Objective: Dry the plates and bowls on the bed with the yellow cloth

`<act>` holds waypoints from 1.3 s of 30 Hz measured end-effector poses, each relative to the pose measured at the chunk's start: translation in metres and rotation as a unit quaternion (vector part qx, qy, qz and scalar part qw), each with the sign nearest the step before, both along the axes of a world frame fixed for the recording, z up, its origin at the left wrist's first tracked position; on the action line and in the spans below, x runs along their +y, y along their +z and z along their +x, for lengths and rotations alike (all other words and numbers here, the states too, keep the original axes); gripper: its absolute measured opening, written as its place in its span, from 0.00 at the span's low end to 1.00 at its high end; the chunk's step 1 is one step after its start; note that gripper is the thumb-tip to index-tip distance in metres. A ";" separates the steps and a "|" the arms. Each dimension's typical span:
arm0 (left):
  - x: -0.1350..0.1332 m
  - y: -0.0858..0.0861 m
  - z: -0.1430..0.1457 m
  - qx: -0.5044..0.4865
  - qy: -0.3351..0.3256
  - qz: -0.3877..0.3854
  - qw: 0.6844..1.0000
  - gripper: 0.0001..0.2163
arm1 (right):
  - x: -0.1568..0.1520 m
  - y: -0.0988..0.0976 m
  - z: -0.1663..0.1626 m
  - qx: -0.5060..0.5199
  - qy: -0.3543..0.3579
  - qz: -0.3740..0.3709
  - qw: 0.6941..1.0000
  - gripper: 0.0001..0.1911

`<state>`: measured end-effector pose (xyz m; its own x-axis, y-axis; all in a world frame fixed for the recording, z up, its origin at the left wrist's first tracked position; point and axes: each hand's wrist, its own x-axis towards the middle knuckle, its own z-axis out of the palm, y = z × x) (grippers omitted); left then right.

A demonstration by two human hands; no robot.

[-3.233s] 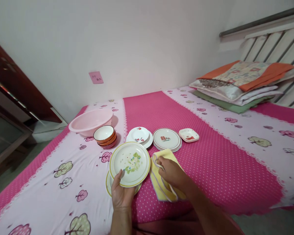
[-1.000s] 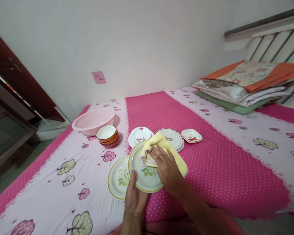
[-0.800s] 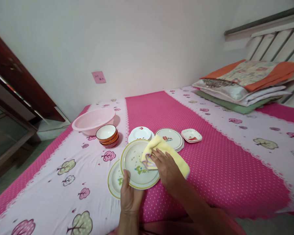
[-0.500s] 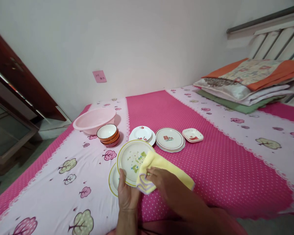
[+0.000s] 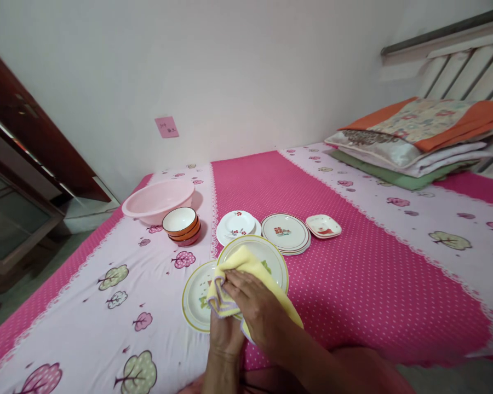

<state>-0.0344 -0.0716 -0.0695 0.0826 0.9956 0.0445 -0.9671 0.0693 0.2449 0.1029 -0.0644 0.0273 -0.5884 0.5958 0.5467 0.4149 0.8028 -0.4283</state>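
My left hand point(image 5: 224, 335) grips the near edge of a floral plate with a yellow-green rim point(image 5: 271, 257), held just above the bed. My right hand point(image 5: 254, 306) presses a yellow cloth point(image 5: 238, 268) flat onto that plate, fingers stretched over the cloth and covering most of the plate's face. A second floral plate point(image 5: 197, 298) lies on the bedsheet directly below and to the left.
Behind stand stacked orange bowls point(image 5: 179, 224), a pink basin point(image 5: 158, 200), a small white flowered plate stack point(image 5: 235, 225), a red-patterned plate stack point(image 5: 285, 232) and a small square dish point(image 5: 322, 225). Folded bedding point(image 5: 411, 142) lies at the far right. The bed edge drops off left.
The held plate shifted right and the cloth moved from the plate's lower right edge back up onto its face. The right hand slid with it; the left hand kept its grip.
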 end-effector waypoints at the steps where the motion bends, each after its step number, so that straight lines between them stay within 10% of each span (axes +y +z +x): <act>1: 0.000 0.003 0.003 -0.006 0.003 0.007 1.000 0.23 | 0.003 -0.001 0.001 0.000 -0.011 0.017 1.000 0.29; 8: 0.000 0.033 0.029 -0.002 -0.030 0.038 0.999 0.23 | 0.025 -0.011 0.016 -0.018 -0.120 0.074 0.990 0.34; 15: 0.002 0.029 0.022 -0.004 -0.006 -0.004 1.000 0.28 | 0.044 -0.022 0.036 -0.059 -0.181 0.042 0.981 0.36; 24: 0.007 0.028 -0.001 0.012 0.039 0.021 0.999 0.28 | 0.022 -0.016 0.048 -0.075 -0.080 -0.001 0.994 0.19; 33: 0.000 0.034 0.001 -0.014 -0.015 -0.034 0.999 0.27 | -0.004 0.009 0.031 0.036 0.097 -0.149 0.983 0.24; 39: 0.001 0.030 0.007 -0.054 0.049 -0.059 0.996 0.28 | 0.004 0.001 0.007 0.133 0.087 -0.181 0.971 0.33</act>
<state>-0.0275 -0.0706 -0.0390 -0.0138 0.9974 -0.0708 -0.9908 -0.0042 0.1351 0.1101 -0.0601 0.0285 -0.5632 0.6819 0.4667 0.1230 0.6277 -0.7687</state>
